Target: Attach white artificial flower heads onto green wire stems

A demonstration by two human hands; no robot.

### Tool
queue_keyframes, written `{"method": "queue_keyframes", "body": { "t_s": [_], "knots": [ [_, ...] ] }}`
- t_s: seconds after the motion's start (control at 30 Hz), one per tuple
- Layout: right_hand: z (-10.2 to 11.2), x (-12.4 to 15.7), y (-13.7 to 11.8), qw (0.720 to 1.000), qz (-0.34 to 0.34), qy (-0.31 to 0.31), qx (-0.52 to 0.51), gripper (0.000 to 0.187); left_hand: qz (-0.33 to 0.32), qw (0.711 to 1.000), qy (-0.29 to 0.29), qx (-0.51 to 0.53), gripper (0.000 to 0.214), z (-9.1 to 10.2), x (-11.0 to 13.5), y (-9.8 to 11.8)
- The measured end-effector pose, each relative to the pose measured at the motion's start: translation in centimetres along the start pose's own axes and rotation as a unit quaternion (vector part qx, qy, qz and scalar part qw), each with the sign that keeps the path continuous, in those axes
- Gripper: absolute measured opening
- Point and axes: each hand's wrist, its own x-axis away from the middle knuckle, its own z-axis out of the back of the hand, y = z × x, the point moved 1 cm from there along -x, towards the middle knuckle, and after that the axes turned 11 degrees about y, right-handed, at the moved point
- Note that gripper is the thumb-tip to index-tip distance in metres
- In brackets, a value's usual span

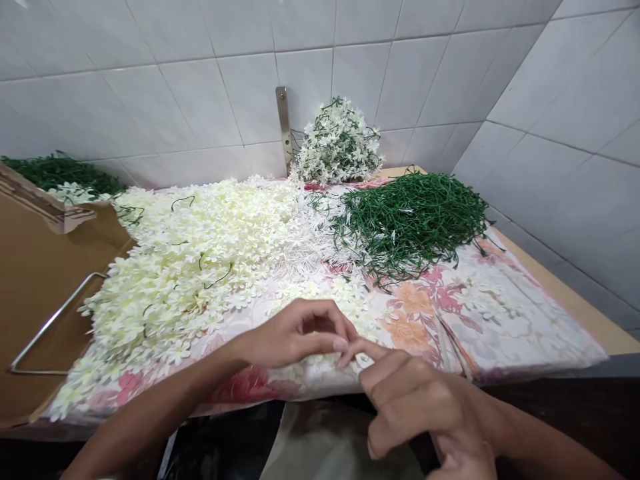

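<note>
The left hand [295,333] and right hand [420,407] meet, fingers curled, just above a small cream artificial blossom [363,361], but whether they grasp it cannot be told. A heap of cream artificial flowers [185,280] and a tangle of thin green stems [413,227] lie beyond on a pink floral cloth [505,327].

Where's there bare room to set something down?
Open floral cloth lies right of your right hand, between the green stems and the wooden table edge. Brown cardboard at left is free around its metal rod. Loose white blossoms crowd the middle.
</note>
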Motion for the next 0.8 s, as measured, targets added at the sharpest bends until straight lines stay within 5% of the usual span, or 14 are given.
{"method": "queue_keyframes", "body": {
  "t_s": [0.1,0.2,0.3,0.4,0.57,0.8],
  "knots": [
    [1.6,-1.0,1.2,0.996,-0.043,0.006,0.080,0.049,-0.072,0.980,0.076,-0.167,0.015,2.9,-1.1,0.3],
    [3.3,-2.3,4.3,0.953,-0.105,0.006,0.282,0.032,-0.126,0.862,0.148,-0.469,0.017,5.5,-2.4,-0.2],
    [4.1,-3.5,8.0,0.884,-0.150,-0.045,0.440,0.019,-0.097,0.796,0.095,-0.589,0.022,6.7,-3.1,-1.2],
    [4.0,-4.6,10.4,0.841,-0.163,-0.111,0.504,0.014,-0.088,0.784,0.070,-0.610,0.024,6.7,-3.3,-1.9],
    [3.4,-5.5,11.8,0.807,-0.175,-0.186,0.533,0.017,-0.101,0.785,0.098,-0.603,0.016,6.2,-3.5,-2.3],
    [3.1,-4.9,12.6,0.818,-0.192,-0.164,0.518,0.019,-0.117,0.772,0.115,-0.613,0.016,6.2,-3.7,-2.8]
  ]
}}
